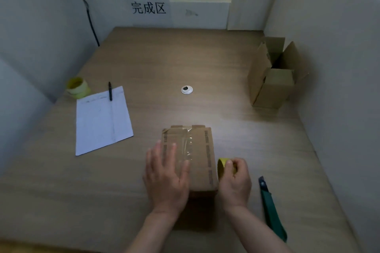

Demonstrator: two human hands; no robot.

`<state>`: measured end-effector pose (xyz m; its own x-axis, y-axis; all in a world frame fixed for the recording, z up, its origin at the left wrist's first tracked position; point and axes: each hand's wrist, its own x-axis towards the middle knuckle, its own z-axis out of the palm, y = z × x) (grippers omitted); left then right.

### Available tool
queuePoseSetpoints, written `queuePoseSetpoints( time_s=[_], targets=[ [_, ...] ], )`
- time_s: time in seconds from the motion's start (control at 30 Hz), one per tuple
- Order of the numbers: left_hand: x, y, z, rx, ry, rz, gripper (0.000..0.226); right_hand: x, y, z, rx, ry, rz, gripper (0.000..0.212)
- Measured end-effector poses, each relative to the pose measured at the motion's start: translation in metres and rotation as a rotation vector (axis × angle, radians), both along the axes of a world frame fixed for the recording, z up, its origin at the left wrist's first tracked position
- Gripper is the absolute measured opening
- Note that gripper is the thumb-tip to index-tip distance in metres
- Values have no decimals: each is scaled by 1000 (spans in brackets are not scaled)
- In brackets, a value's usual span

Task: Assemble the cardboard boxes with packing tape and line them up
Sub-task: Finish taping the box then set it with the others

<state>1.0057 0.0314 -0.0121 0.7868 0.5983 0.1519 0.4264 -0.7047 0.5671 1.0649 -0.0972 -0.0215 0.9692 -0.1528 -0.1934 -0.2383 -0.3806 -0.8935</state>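
A closed cardboard box [202, 150] lies on the wooden table [164, 63] in front of me, with a strip of clear tape running along its top seam. My left hand [166, 176] lies flat on the box's top, fingers straight and spread. Just right of the box, my right hand [235, 178] grips a yellow roll of packing tape [222, 165] against the box's right side. A second cardboard box [271, 76] stands at the back right with its top flaps open.
A green utility knife [271, 209] lies right of my right hand. A white sheet of paper [102, 121] with a black pen [110, 91] sits at left, behind it two stacked yellow tape rolls [77, 87]. A cable grommet [187, 90] marks the table's middle. White walls enclose the table.
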Motion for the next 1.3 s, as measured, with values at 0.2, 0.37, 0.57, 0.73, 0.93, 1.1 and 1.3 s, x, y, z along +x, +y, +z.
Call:
queuePoseSetpoints(
  time_s=[0.2,0.37,0.57,0.73,0.93,1.1,1.3],
  targets=[
    [-20,5,-33,-229,155,-13,76,1,31,-15,-121,32,-19,16],
    [-23,31,-40,74,277,-295,93,5,34,-21,-129,13,-51,15],
    [-14,61,-41,46,256,-496,76,3,42,-23,-109,20,-156,14],
    [38,120,-3,-231,448,-713,74,4,45,-15,-18,81,-239,13],
    [78,36,36,137,640,-520,121,17,18,-6,15,-29,-394,10],
    [81,25,5,235,646,-646,97,24,-1,4,13,-66,-402,16],
    [110,113,21,423,550,-898,64,27,-27,-9,21,-70,-409,12]
  ],
)
